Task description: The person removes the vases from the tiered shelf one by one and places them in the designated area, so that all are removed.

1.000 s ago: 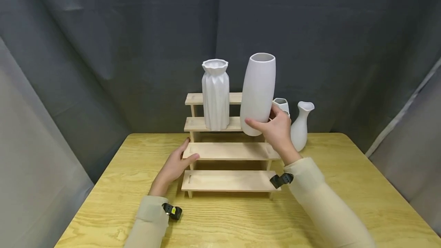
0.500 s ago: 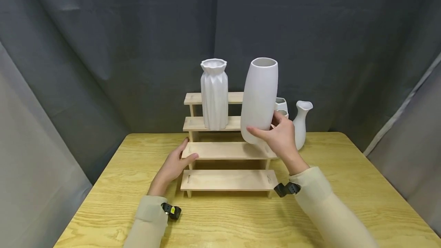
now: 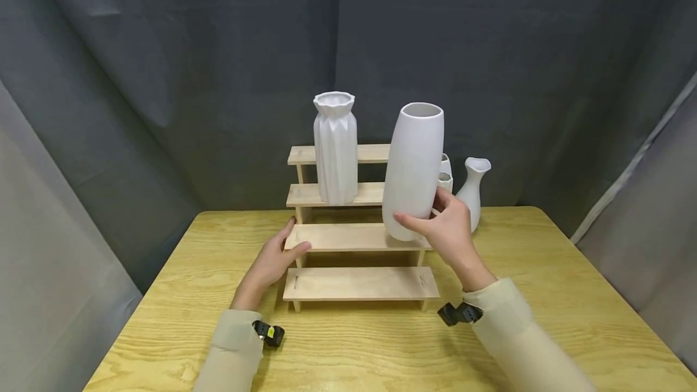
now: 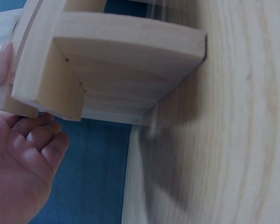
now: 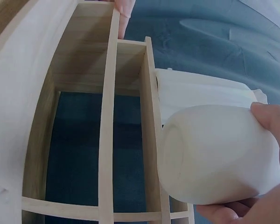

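Note:
My right hand (image 3: 451,228) grips a tall smooth white vase (image 3: 412,168) low on its body, thumb in front and fingers round the far side. The vase is tilted slightly, its base overlapping the second board from the bottom of a four-tier wooden display stand (image 3: 359,286) in the head view. In the right wrist view the vase's round base (image 5: 172,154) faces the stand's boards. My left hand (image 3: 272,260) holds the left end of that same board, thumb on top. A pleated white vase (image 3: 336,156) stands upright on the second board from the top.
Behind my right hand, on the right, stands a white narrow-necked vase (image 3: 471,192). Beside it are smaller white vessels (image 3: 445,181), partly hidden by the held vase. The stand rests on a wood-grain table (image 3: 348,349), with a dark grey curtain (image 3: 218,77) behind.
My right hand has lowered the smooth vase toward the second board from the bottom and brought it slightly right and nearer. The left hand keeps its hold on the stand.

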